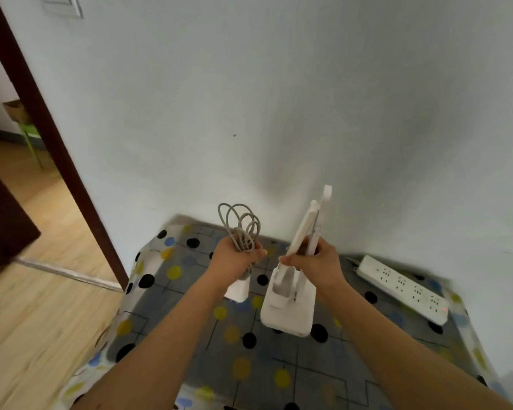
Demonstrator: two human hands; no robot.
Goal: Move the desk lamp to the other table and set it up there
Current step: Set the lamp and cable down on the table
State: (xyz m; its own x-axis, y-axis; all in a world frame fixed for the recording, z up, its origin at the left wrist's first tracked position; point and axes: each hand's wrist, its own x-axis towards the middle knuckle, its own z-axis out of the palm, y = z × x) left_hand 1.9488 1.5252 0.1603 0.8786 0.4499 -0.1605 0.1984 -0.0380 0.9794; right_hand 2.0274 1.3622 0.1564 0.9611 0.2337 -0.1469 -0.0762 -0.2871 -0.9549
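You are holding both arms out over the table point(249, 365), which is wearing a grey cloth printed with black, yellow and blue dots.

- Right hand point(314, 263): you are gripping the desk lamp point(290, 306), fingers curled round its two folded white arms just above the hinge. The arms are pointing up toward the wall point(279, 99) behind the table. The square base is hanging below your fist over the middle of the table, tilted. Whether its lower edge is touching the cloth cannot be told.
- Left hand point(234, 255): you are clenching a bundle of grey cable point(240, 229), with the loops standing up out of your fist. A white adapter point(237, 290) is dangling under the hand, above the table, just beside the lamp base and toward the table's left edge.
- A white power strip point(403, 287) is lying flat on the table's right side, along the wall, apart from the lamp base. A small red light is showing at its near end.
- Left of the table, a dark brown door frame point(51, 128) is running up the wall edge, and a wooden floor point(36, 315) is showing beyond the table's left corner.
- Further left of the table, a dark cabinet point(3, 217) is standing on that floor. Past the doorway, thin green legs point(30, 137) are showing, too blurred to identify.
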